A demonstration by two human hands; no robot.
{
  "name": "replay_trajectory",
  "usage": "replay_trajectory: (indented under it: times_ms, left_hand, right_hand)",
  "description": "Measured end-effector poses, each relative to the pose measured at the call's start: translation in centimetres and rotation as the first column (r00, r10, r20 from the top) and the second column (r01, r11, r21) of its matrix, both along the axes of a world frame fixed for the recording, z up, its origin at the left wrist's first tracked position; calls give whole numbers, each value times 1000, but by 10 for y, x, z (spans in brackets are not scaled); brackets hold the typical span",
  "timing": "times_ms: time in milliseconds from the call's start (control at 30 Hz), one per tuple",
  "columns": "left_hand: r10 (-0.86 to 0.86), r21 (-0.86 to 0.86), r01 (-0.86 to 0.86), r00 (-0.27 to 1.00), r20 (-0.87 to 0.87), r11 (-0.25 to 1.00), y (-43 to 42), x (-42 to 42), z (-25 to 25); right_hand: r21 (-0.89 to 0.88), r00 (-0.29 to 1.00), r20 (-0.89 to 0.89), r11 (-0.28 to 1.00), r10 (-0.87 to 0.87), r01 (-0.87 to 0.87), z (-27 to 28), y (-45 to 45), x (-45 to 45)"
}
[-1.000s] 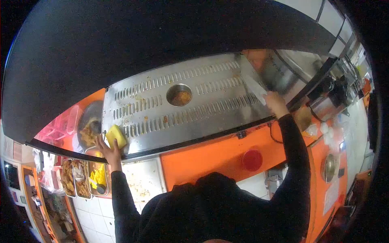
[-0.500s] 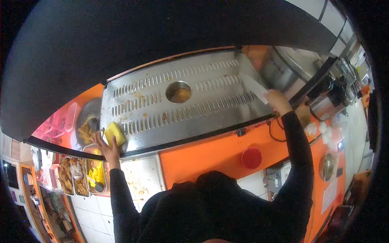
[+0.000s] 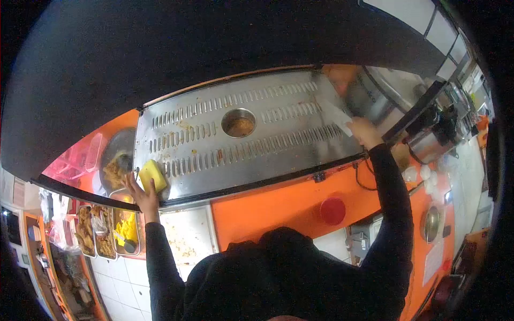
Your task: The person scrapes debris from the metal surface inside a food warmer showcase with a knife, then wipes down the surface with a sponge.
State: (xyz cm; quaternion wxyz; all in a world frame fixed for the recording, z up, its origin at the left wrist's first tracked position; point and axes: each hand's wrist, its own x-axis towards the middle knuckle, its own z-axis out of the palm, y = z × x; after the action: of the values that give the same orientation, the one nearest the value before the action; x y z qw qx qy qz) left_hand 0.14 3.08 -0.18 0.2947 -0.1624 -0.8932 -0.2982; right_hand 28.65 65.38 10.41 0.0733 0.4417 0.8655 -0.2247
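A slotted metal panel (image 3: 214, 160) with food crumbs on it spans the middle of the view. Near its centre is a round metal well (image 3: 239, 123) with brownish liquid. My left hand (image 3: 143, 197) grips a yellow sponge (image 3: 152, 175) at the panel's lower left corner, thumb on the near side. At the right end of the panel, my right hand (image 3: 364, 132) is closed on a pale flat piece (image 3: 337, 116), which lies over the panel's right edge; I cannot make out exactly what it is.
Trays of fried food (image 3: 105, 235) and a tray with yellow pieces (image 3: 126, 229) stand at the lower left. A red round lid (image 3: 332, 211) lies on the orange counter (image 3: 257, 214). A dark overhang (image 3: 187, 48) covers the top; a metal appliance (image 3: 428, 140) stands at right.
The camera view has shifted slightly. My right hand sits slightly farther right than in the earliest frame, still holding the pale piece. My left hand stays on the sponge.
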Motion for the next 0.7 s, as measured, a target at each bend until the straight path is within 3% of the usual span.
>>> replay_trajectory:
  times_ms: [167, 367, 467, 567, 667, 700]
  left_hand:
    - [4, 0, -4, 1000, -2, 1000, -1, 0, -1]
    - [36, -21, -37, 999, -11, 999, 2, 1, 1]
    - [21, -10, -21, 1000, -14, 1000, 2, 2, 2]
    - [8, -6, -8, 1000, -7, 1000, -1, 0, -2]
    - [2, -4, -2, 1000, -11, 1000, 3, 4, 5]
    - [4, -7, -4, 1000, -10, 1000, 3, 4, 5]
  right_hand:
    - [-99, 997, -47, 993, -68, 63, 5, -7, -6]
    - [-66, 993, -21, 991, -116, 115, 7, 2, -27]
    - [22, 977, 159, 989, 140, -146, -27, 58, -36]
    - [-60, 996, 57, 996, -66, 70, 2, 17, -40]
    - [35, 992, -63, 994, 106, -104, -23, 39, -52]
    - [11, 991, -113, 997, 74, -73, -25, 38, -55]
